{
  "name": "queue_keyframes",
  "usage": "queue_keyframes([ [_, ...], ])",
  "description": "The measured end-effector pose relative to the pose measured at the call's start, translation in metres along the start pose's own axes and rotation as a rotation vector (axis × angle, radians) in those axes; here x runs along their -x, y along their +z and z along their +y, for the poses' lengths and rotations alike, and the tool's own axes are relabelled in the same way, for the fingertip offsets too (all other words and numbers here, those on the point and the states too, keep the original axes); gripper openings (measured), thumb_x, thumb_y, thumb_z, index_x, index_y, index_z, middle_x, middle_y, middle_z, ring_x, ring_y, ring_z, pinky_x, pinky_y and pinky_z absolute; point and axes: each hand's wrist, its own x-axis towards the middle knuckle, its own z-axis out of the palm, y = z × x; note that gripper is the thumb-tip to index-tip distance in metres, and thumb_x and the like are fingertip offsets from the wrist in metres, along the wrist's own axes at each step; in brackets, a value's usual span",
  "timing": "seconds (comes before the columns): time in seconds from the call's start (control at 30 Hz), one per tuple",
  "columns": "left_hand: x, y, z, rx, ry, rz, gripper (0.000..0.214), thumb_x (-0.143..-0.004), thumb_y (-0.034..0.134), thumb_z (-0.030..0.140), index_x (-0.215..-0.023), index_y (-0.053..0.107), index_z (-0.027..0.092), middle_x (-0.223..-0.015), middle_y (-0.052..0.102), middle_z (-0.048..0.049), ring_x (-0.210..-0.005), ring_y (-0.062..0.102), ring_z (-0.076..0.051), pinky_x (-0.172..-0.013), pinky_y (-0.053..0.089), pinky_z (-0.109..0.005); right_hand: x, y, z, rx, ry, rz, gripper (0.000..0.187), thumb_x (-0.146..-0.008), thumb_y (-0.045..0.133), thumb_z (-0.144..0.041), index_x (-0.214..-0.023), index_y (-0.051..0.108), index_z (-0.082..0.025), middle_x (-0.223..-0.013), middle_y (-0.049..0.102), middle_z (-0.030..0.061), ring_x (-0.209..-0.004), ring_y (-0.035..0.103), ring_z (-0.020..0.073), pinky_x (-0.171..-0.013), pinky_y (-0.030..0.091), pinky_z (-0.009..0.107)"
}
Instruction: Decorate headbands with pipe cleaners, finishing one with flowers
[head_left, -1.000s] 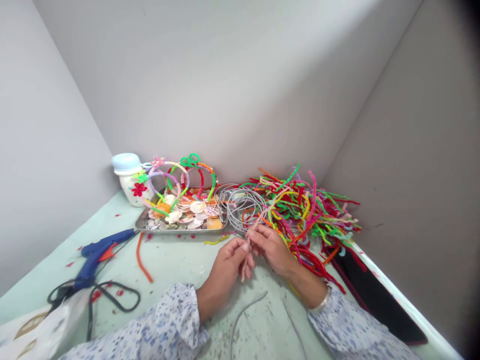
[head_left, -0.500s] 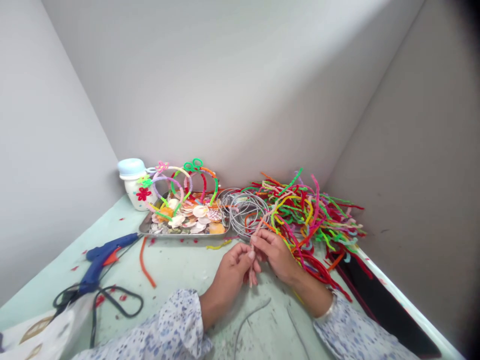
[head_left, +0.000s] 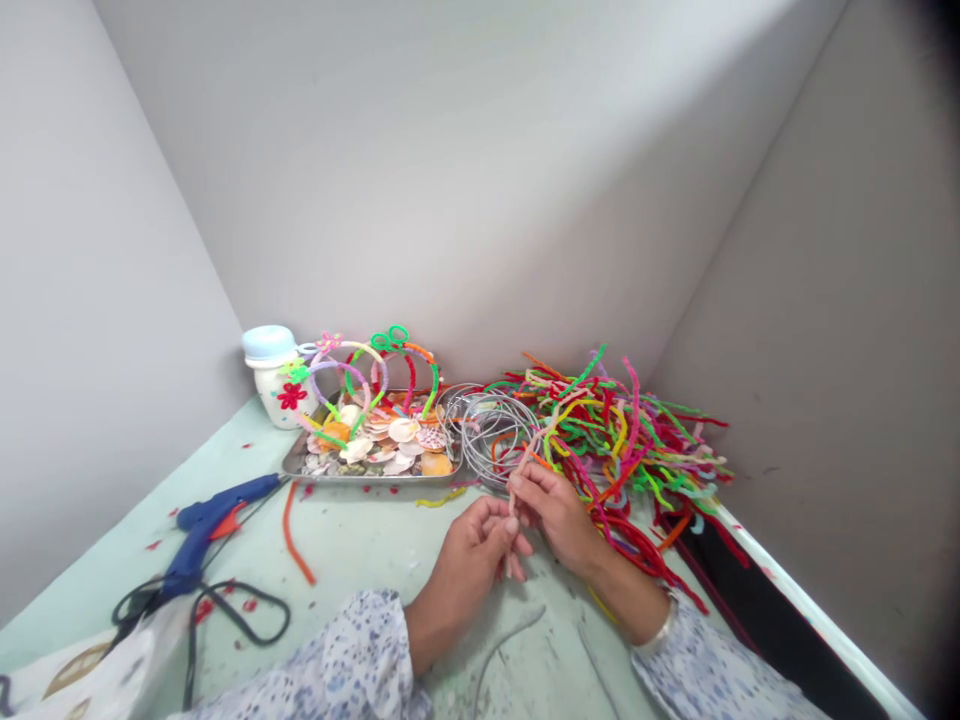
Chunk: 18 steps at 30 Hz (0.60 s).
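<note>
A pale pink pipe cleaner [head_left: 526, 455] runs between my two hands, one end pointing up past my right fingers. My left hand [head_left: 476, 548] pinches its lower part between thumb and fingers. Just above, my right hand [head_left: 555, 508] grips the same pipe cleaner, and the two hands nearly touch. Behind them lies a loose coil of silver wire [head_left: 491, 432]. Two cut lengths of grey wire [head_left: 504, 640] rest on the table near my forearms.
Many coloured pipe cleaners [head_left: 637, 430] are heaped at right. A metal tray [head_left: 375, 480] of shells holds decorated headbands [head_left: 435, 380]. Left of it stand a white jar [head_left: 271, 380] and a blue glue gun [head_left: 196, 530] with its cord. An orange pipe cleaner [head_left: 292, 535] lies nearby.
The whole view has shifted slightly, with the table things appearing a little lower and to the right. Both hands keep their hold on the pink pipe cleaner.
</note>
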Motion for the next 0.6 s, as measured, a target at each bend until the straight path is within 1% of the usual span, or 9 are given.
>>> queue_keyframes([
  [0.17, -0.0005, 0.0005, -0.0025, -0.032, 0.005, 0.008, 0.025, -0.083, 0.056, 0.04, -0.08, 0.052, 0.015, -0.064, 0.064, -0.0009, -0.045, 0.05, -0.007, -0.047, 0.031, -0.02, 0.0007, 0.0002, -0.0001, -0.008, -0.008, 0.012, 0.029, -0.084, 0.057, -0.041, -0.065, 0.053, -0.019, -0.053, 0.047, -0.0039, -0.049, 0.041, 0.0111, -0.052, 0.033, 0.026],
  [0.3, -0.0012, 0.0008, -0.0028, -0.039, 0.006, 0.021, 0.023, -0.084, 0.055, 0.038, -0.081, 0.052, 0.015, -0.063, 0.062, -0.0003, -0.045, 0.05, -0.007, -0.047, 0.033, -0.02, -0.0002, -0.0014, 0.0036, -0.032, -0.01, 0.025, 0.029, -0.084, 0.057, -0.041, -0.066, 0.053, -0.019, -0.053, 0.047, -0.0037, -0.049, 0.04, 0.0108, -0.052, 0.033, 0.025],
  [0.47, 0.0013, 0.0013, -0.0019, -0.036, 0.0, 0.007, 0.025, -0.084, 0.055, 0.04, -0.088, 0.054, 0.015, -0.068, 0.063, -0.0012, -0.046, 0.052, -0.008, -0.048, 0.038, -0.02, -0.0024, -0.0021, 0.0063, -0.058, -0.022, 0.081, 0.028, -0.083, 0.057, -0.044, -0.07, 0.054, -0.019, -0.054, 0.047, -0.0037, -0.047, 0.04, 0.0105, -0.048, 0.031, 0.024],
  [0.6, 0.0004, 0.0007, -0.0075, -0.053, -0.008, 0.006, 0.025, -0.083, 0.056, 0.04, -0.086, 0.054, 0.015, -0.068, 0.064, -0.0023, -0.046, 0.052, -0.008, -0.046, 0.037, -0.02, -0.0027, -0.0014, 0.0061, -0.064, -0.037, 0.09, 0.028, -0.084, 0.056, -0.043, -0.07, 0.055, -0.019, -0.054, 0.048, -0.0037, -0.047, 0.041, 0.0103, -0.048, 0.031, 0.024],
])
